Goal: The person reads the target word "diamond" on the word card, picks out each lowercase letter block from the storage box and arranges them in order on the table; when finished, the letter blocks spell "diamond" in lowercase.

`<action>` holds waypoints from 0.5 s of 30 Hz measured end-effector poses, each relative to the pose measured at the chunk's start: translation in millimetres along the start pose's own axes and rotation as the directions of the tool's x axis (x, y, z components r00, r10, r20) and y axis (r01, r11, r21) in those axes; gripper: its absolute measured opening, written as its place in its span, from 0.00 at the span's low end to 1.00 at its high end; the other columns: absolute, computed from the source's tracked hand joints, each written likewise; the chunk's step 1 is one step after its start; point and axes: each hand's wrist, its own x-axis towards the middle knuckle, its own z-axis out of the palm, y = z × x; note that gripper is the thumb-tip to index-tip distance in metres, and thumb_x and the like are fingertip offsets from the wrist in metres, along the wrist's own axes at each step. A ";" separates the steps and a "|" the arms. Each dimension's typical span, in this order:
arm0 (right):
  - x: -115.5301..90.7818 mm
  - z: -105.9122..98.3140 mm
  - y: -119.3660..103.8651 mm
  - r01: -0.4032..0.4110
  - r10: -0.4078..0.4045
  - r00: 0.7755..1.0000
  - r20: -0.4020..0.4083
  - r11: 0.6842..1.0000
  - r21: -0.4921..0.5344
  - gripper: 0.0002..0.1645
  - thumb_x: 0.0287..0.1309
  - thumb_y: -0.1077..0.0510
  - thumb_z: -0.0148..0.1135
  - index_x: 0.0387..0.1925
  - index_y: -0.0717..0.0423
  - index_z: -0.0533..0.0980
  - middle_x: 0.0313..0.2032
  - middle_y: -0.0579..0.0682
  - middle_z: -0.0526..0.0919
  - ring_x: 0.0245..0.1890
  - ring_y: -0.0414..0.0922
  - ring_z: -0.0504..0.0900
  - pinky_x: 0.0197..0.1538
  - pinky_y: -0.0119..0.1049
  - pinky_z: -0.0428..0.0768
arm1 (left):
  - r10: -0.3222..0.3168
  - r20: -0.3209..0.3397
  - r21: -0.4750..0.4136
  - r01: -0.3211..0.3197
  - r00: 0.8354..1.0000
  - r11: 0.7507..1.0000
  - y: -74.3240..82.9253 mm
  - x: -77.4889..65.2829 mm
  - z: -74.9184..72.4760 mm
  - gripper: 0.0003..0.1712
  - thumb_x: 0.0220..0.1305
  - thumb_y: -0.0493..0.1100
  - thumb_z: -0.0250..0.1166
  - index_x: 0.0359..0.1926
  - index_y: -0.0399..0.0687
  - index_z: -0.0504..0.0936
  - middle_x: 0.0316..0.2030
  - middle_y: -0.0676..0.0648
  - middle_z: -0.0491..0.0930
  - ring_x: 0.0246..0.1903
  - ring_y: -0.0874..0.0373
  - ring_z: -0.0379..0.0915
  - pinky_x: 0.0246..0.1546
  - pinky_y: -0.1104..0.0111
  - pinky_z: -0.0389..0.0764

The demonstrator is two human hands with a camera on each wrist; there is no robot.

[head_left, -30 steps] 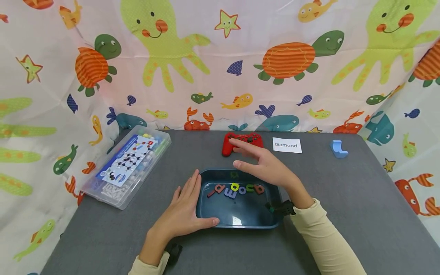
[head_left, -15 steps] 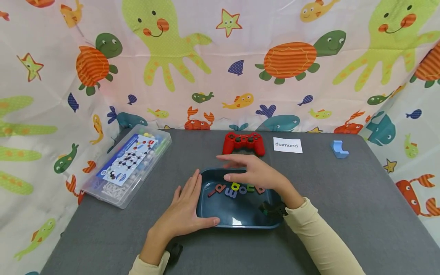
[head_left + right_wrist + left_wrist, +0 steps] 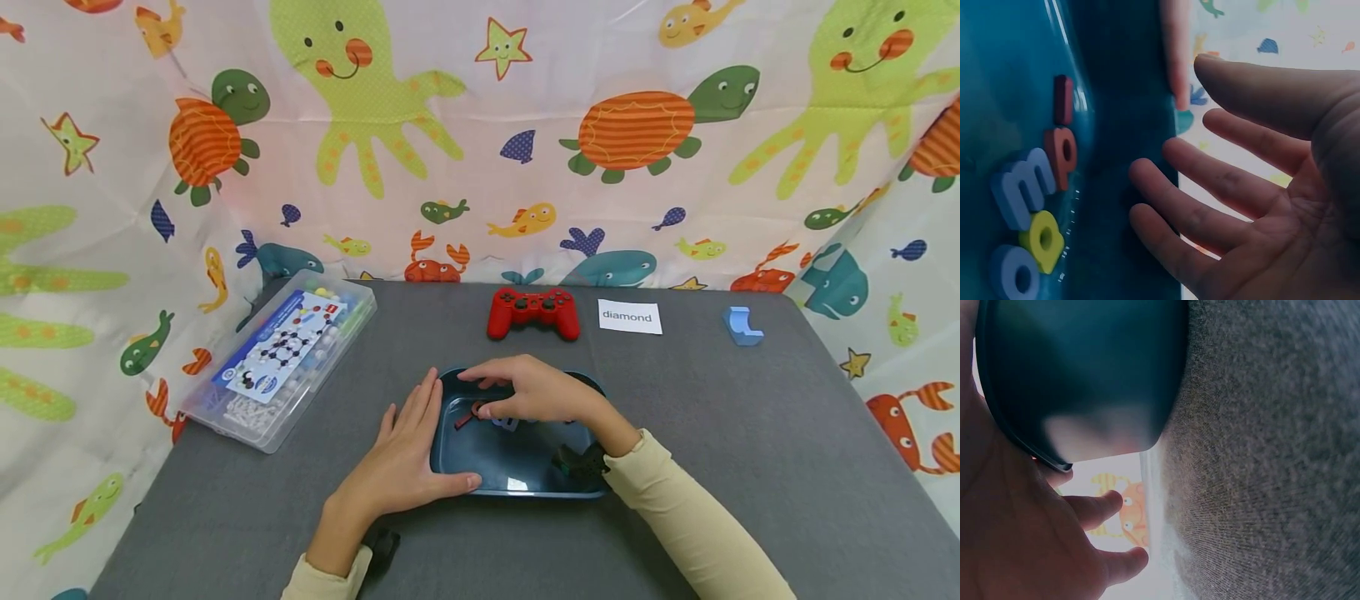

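Compared with one second ago, the right hand is farther from the red controller and stands above the coloured letters, which lie in the far part of the blue tray on the grey surface. Its grip is loose, with fingers apart, and has hold of nothing. I see the left hand touching the tray's left side, fingers straight, grip wide, thumb at the near rim.
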 end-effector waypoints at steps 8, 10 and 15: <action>8.4 8.9 6.4 -0.038 0.039 0.997 0.069 0.999 -0.021 0.32 0.71 0.60 0.69 0.73 0.62 0.75 0.60 0.59 0.84 0.55 0.52 0.84 0.56 0.43 0.84 | 0.008 0.005 -0.009 -0.008 1.000 1.000 -0.6 0.4 0.1 0.78 0.55 0.80 0.71 0.87 0.48 0.37 0.86 0.53 0.26 0.84 0.47 0.31 0.75 0.30 0.33; 11.0 11.4 7.7 -0.045 0.047 0.996 0.081 0.998 -0.036 0.31 0.70 0.62 0.70 0.72 0.62 0.75 0.57 0.58 0.85 0.52 0.49 0.85 0.55 0.39 0.84 | 0.008 0.004 -0.014 -0.008 1.000 1.000 -0.7 0.1 -0.2 0.78 0.56 0.80 0.71 0.87 0.48 0.37 0.86 0.54 0.26 0.84 0.47 0.31 0.75 0.30 0.33; 15.3 17.3 6.3 -0.057 0.067 0.993 0.098 0.993 -0.100 0.30 0.70 0.63 0.71 0.70 0.63 0.77 0.54 0.56 0.86 0.47 0.44 0.83 0.57 0.44 0.84 | 0.008 0.006 -0.027 -0.008 1.000 1.000 -0.8 -0.1 -0.7 0.78 0.56 0.79 0.71 0.87 0.47 0.37 0.86 0.54 0.25 0.84 0.47 0.30 0.75 0.29 0.32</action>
